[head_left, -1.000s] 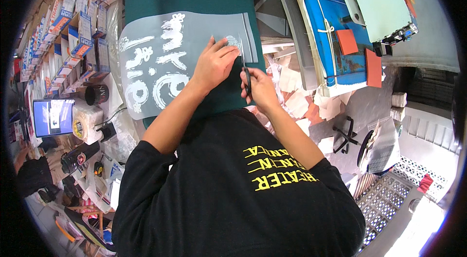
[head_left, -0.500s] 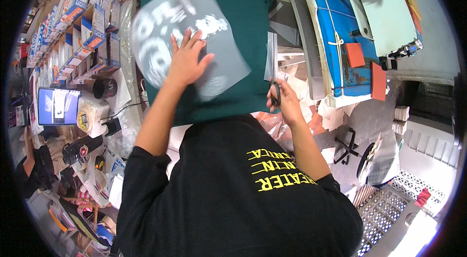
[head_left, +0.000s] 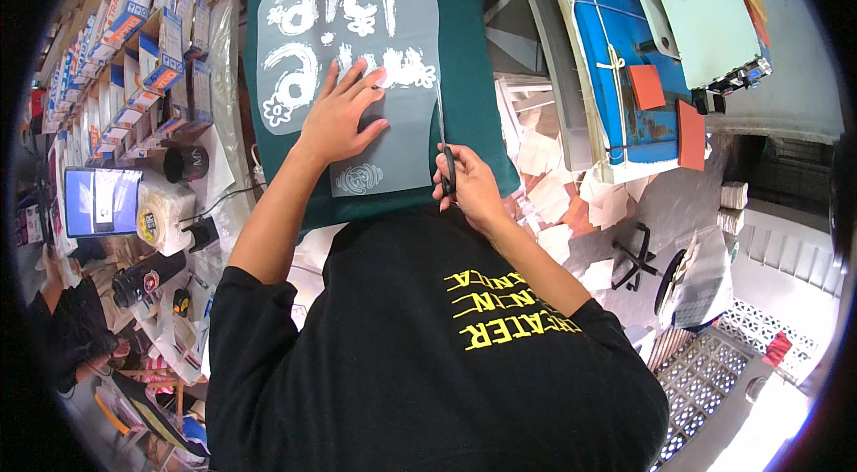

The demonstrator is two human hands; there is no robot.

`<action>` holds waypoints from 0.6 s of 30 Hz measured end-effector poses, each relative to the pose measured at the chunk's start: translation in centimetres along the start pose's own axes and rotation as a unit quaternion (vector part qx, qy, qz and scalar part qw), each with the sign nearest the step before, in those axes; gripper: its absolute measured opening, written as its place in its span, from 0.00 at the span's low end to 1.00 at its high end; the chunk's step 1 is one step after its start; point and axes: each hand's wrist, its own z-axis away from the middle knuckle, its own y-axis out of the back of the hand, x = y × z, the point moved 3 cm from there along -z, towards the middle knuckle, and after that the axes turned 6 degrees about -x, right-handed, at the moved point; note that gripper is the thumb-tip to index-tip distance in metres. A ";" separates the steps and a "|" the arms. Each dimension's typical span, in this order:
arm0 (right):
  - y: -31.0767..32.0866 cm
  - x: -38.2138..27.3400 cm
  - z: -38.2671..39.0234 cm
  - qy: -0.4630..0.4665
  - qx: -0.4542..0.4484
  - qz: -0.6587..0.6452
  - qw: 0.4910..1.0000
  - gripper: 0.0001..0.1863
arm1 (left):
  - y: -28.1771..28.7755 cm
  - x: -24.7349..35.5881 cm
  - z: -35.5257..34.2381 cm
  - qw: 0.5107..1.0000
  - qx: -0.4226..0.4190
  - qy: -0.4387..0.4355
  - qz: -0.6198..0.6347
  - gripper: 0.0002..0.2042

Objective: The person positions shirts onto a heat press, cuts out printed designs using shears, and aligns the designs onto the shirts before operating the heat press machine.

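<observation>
Cartons stacked on shelving [head_left: 134, 34] crowd the far left of the room, a lit screen [head_left: 101, 201] stands below them, and pale paper scraps [head_left: 538, 142] litter the floor on the right. Before us lies a surface covered in dark green cloth [head_left: 473, 79], and on it, flat and left of centre, we have the grey translucent sheet [head_left: 402, 133] with its white brushed lettering [head_left: 346, 52] and, at the near end, a fainter swirl emblem [head_left: 360, 178].

What has just changed is the way the sheet lies: half a second ago it is a blur turning under our palm, and a second ago its lettering runs sideways. Now it is at rest, with a long edge along the scissors [head_left: 448, 170], so the cutting side faces our right.

Our left hand [head_left: 344, 119] presses palm-down on the sheet, fingers fanned, pinching nothing. Our right hand [head_left: 469, 186] curls closed around the dark scissor handles, the blades pointing away from us beside the sheet's right edge. We cannot tell whether the blades are parted.
</observation>
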 end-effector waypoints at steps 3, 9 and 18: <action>0.0 0.5 -0.1 0.006 0.007 0.002 1.000 0.22 | 0.0 0.0 0.0 1.000 0.002 -0.002 0.014 0.19; -0.3 0.5 -0.1 0.006 0.015 -0.001 1.000 0.21 | -0.6 2.4 -1.0 1.000 0.018 -0.007 0.016 0.23; -0.2 -1.5 -1.2 0.003 0.036 0.037 0.999 0.22 | -2.8 4.4 -1.2 0.999 -0.015 0.013 -0.045 0.37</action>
